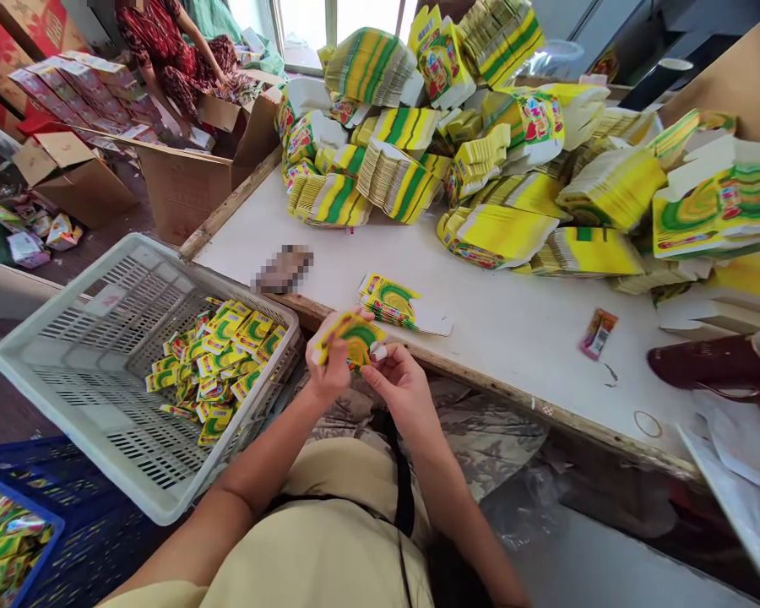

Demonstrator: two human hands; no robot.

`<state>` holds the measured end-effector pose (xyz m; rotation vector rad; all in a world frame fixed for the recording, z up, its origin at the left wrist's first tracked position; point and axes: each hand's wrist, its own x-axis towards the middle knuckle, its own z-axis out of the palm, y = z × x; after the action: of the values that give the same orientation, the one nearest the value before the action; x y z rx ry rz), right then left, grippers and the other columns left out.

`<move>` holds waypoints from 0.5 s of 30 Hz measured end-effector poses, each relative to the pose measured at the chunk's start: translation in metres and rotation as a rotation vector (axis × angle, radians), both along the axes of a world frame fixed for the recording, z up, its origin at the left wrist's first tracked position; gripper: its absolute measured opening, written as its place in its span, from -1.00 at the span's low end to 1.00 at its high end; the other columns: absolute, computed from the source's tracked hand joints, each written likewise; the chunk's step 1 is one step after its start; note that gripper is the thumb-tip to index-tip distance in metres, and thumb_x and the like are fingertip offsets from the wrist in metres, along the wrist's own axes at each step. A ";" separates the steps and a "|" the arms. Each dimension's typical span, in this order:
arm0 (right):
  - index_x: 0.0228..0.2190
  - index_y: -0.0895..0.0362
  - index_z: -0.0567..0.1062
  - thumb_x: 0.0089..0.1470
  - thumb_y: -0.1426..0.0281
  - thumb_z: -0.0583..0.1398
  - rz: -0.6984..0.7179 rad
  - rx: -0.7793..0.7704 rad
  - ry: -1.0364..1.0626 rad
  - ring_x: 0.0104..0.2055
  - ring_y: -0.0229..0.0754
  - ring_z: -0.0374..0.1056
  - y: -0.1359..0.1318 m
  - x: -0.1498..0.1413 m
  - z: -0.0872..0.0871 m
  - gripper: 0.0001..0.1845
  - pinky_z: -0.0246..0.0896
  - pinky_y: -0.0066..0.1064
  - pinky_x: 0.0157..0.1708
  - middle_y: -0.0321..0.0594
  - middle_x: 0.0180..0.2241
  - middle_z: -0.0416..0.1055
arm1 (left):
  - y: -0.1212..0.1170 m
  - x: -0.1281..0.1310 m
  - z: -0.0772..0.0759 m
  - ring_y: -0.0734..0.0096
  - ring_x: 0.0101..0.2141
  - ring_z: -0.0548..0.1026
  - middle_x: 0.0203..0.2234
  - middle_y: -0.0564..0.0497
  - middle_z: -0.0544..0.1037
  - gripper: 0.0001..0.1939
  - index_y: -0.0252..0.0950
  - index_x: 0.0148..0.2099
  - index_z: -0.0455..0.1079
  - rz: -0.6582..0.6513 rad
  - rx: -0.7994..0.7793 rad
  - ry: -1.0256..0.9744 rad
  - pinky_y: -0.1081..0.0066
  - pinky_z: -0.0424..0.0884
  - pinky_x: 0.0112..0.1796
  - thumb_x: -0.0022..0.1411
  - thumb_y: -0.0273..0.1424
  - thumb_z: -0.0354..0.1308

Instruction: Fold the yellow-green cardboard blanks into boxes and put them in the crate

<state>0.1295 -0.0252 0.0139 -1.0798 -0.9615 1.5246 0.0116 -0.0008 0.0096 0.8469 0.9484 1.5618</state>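
At the front edge of the table, my left hand (330,370) is closed around a small yellow and green printed carton (355,339). The fingers and thumb of my right hand (404,384) pinch the right end of that carton, by a small white flap. Just beyond my hands, a short stack of flat cartons (389,302) of the same print lies on the white table (481,325). To the left, a white plastic crate (57,380) holds many folded cartons (225,355).
Bundles of flat yellow cartons (399,173) are heaped along the table's back. A small packet (599,332) and a dark red mug (709,363) stand right. A blue crate (95,507) sits lower left. Beyond an open cardboard box (187,190), another person (177,51) works.
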 end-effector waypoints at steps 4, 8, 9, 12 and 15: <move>-0.47 0.07 0.37 -0.14 0.17 0.40 0.069 -0.003 -0.049 -0.46 -0.29 0.21 0.004 0.003 -0.002 -0.64 0.20 -0.44 -0.41 -0.39 -0.51 0.29 | -0.006 -0.001 -0.006 0.08 -0.09 0.54 -0.17 -0.09 0.62 -0.50 -0.20 -0.14 0.56 -0.013 0.317 0.274 0.10 0.43 0.02 0.12 0.09 0.18; -0.43 0.06 0.39 -0.15 0.14 0.39 0.020 -0.008 -0.101 -0.44 -0.26 0.25 0.004 0.003 -0.005 -0.64 0.25 -0.42 -0.40 -0.36 -0.48 0.33 | -0.003 0.007 -0.004 0.07 -0.05 0.54 -0.10 -0.13 0.60 -0.34 -0.20 0.03 0.47 -0.059 0.146 0.219 0.09 0.46 0.01 0.26 0.17 -0.13; -0.41 0.05 0.38 -0.17 0.14 0.39 -0.008 -0.009 -0.102 -0.43 -0.25 0.27 0.003 0.003 -0.006 -0.62 0.27 -0.41 -0.39 -0.36 -0.47 0.34 | -0.003 0.009 -0.004 0.06 -0.05 0.54 -0.10 -0.14 0.60 -0.29 -0.22 0.05 0.45 -0.061 0.095 0.196 0.09 0.47 0.00 0.23 0.22 -0.15; -0.43 0.04 0.34 -0.20 0.14 0.41 -0.043 -0.008 -0.092 -0.43 -0.26 0.27 0.002 0.002 -0.008 -0.58 0.30 -0.41 -0.38 -0.38 -0.48 0.32 | -0.003 0.011 -0.004 0.03 -0.05 0.55 -0.10 -0.17 0.60 -0.23 -0.23 0.07 0.40 -0.043 0.054 0.169 0.08 0.49 -0.03 0.14 0.27 -0.06; -0.46 0.06 0.34 -0.16 0.14 0.40 0.020 -0.017 -0.086 -0.47 -0.28 0.24 0.003 0.002 -0.009 -0.61 0.27 -0.43 -0.42 -0.39 -0.51 0.30 | -0.005 0.010 -0.006 0.07 -0.07 0.56 -0.11 -0.13 0.60 -0.32 -0.20 0.05 0.42 -0.045 0.102 0.148 0.09 0.49 -0.03 0.16 0.22 0.00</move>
<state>0.1316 -0.0223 0.0046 -1.1593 -1.0228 1.5151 0.0216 -0.0055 0.0041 1.0602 0.9542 1.5356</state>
